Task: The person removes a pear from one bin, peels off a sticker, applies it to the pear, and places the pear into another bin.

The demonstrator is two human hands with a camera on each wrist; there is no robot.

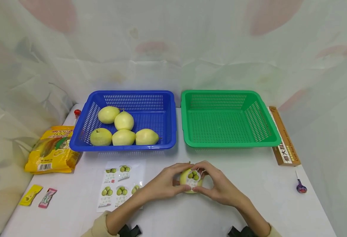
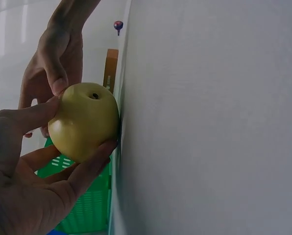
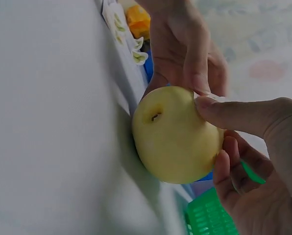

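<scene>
A pale yellow pear (image 1: 183, 178) rests on the white table between both hands, with a sticker (image 1: 193, 177) showing green fruit on its upper side. My left hand (image 1: 164, 184) holds the pear from the left, thumb and fingers curved around it in the left wrist view. From the right, my right hand (image 1: 221, 187) grips the same pear, its thumb (image 3: 234, 115) pressing at the sticker's edge. Both thumbs nearly meet at the sticker's lower end. To the left lies a white sheet of similar stickers (image 1: 114, 181), partly covered by the left forearm.
Behind stand a blue basket (image 1: 123, 148) holding several pears (image 1: 123, 137) and a green basket (image 1: 232, 144). A yellow candy bag (image 1: 53, 149) and two small wrapped sweets (image 1: 30, 195) lie left. At right are a brown box (image 1: 286, 138) and a lollipop (image 1: 301, 187).
</scene>
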